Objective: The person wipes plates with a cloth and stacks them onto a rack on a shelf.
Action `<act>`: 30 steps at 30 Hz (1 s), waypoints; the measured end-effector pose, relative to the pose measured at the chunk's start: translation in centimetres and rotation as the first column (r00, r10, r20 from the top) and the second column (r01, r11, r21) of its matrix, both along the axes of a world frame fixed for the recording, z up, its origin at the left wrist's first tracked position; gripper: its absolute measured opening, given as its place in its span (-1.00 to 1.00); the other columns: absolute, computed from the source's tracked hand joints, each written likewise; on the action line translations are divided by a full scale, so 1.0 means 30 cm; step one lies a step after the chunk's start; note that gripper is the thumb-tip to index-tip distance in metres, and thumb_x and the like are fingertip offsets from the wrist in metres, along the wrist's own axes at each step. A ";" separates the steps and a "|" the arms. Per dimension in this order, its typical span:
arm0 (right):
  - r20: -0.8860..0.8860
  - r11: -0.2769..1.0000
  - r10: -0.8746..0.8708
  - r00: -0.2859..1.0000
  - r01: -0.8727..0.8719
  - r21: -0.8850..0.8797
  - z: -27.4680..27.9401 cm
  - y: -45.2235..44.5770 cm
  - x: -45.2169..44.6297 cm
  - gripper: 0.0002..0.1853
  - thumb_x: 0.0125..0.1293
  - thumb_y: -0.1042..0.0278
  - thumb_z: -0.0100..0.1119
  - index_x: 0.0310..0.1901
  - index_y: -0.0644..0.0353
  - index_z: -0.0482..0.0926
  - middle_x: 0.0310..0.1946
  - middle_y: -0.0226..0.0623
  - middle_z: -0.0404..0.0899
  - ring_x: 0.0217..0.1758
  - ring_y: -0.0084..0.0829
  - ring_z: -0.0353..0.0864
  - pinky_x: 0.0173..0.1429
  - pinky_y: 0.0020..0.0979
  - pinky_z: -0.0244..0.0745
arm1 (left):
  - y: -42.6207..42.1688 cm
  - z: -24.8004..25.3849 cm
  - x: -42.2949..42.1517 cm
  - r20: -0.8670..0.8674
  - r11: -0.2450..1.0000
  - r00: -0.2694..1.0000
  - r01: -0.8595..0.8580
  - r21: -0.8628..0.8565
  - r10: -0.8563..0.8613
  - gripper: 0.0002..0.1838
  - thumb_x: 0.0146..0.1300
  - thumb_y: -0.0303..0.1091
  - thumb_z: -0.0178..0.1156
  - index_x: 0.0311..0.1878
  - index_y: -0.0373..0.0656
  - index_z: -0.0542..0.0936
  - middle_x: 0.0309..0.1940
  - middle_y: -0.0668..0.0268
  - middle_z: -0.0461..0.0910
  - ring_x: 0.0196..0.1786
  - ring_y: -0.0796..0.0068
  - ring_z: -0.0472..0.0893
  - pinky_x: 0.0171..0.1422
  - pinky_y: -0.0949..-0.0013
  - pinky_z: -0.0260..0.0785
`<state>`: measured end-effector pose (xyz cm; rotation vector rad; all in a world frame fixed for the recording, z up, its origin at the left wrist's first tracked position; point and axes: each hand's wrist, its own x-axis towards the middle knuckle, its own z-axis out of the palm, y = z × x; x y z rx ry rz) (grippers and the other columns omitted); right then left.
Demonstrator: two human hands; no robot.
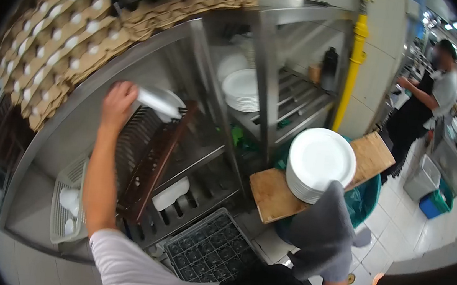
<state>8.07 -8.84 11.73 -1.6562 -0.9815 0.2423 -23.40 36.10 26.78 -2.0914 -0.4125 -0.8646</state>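
Note:
My left hand [119,100] reaches into the metal shelf with its fingers closed on the edge of a white plate [160,102]. That plate is tilted at the upper end of a brown slatted dish rack [153,171]. Lower right, a grey cloth [322,227] drapes over my right hand [336,268] and hides its fingers; the hand appears to grip it. Just beyond the cloth, a stack of white plates [322,161] rests on a wooden board [270,194]. The cloth's tip overlaps the front of the stack in view.
Egg trays [61,36] lie on top of the shelf. Another plate stack [242,88] stands inside it. A white basket [58,225] holds small white dishes. Below is a grey glass crate [209,246]. A green bin [369,196] sits under the board. A co-worker [425,99] stands at far right.

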 end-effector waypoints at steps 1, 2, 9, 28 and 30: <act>0.236 0.996 -0.009 0.972 0.029 -0.082 0.039 0.015 0.013 -0.57 0.50 0.15 0.08 0.18 0.34 0.46 0.15 -0.18 0.55 0.20 -0.29 0.56 0.39 -0.39 0.44 | -0.079 0.024 0.016 0.003 0.994 0.995 0.103 0.037 -0.104 -0.74 0.00 -0.63 0.17 -0.19 -0.18 0.58 -0.16 0.20 0.60 -0.11 0.09 0.61 -0.03 0.14 0.50; 0.354 0.991 0.019 0.935 0.029 -0.129 0.055 0.032 0.025 -0.59 0.46 0.18 0.10 0.14 0.35 0.48 0.12 -0.17 0.56 0.17 -0.28 0.57 0.37 -0.39 0.46 | -0.175 0.057 0.039 0.002 0.975 0.978 0.208 0.074 -0.209 -0.71 -0.07 -0.67 0.19 -0.21 -0.22 0.57 -0.19 0.18 0.61 -0.14 0.08 0.62 -0.05 0.17 0.51; 0.452 0.983 0.184 0.873 -0.150 -0.110 -0.126 0.071 0.057 -0.70 0.13 0.44 0.24 -0.10 0.38 0.60 -0.13 -0.11 0.60 -0.01 -0.20 0.63 0.21 -0.34 0.55 | -0.785 -0.011 0.259 0.280 0.604 0.959 0.249 -0.757 -0.045 -0.85 0.24 -0.51 0.35 -0.18 -0.26 0.58 -0.39 0.33 0.57 -0.31 0.57 0.51 -0.19 0.45 0.35; 0.853 0.717 -0.180 0.490 0.659 -0.227 -0.163 -0.485 0.527 -0.06 -0.69 -0.29 0.55 -0.33 0.42 0.51 -0.23 0.06 0.49 -0.13 0.03 0.46 0.23 -0.07 0.30 | -1.006 -0.848 0.519 0.113 0.397 0.984 0.050 -0.916 0.138 -0.44 0.05 -0.72 0.04 0.14 -0.16 0.69 0.21 -0.01 0.63 0.30 -0.02 0.58 0.43 0.06 0.38; 0.758 0.695 -0.187 0.625 0.629 -0.347 0.039 -0.460 0.434 -0.11 -0.64 -0.27 0.57 -0.35 0.40 0.53 -0.26 0.04 0.51 -0.15 0.01 0.48 0.16 -0.07 0.31 | -1.039 -0.666 0.635 0.478 0.716 0.862 0.227 -0.660 0.167 -0.26 0.12 -0.62 0.16 0.47 -0.11 0.43 0.58 -0.16 0.14 0.60 -0.22 0.18 0.64 0.00 0.02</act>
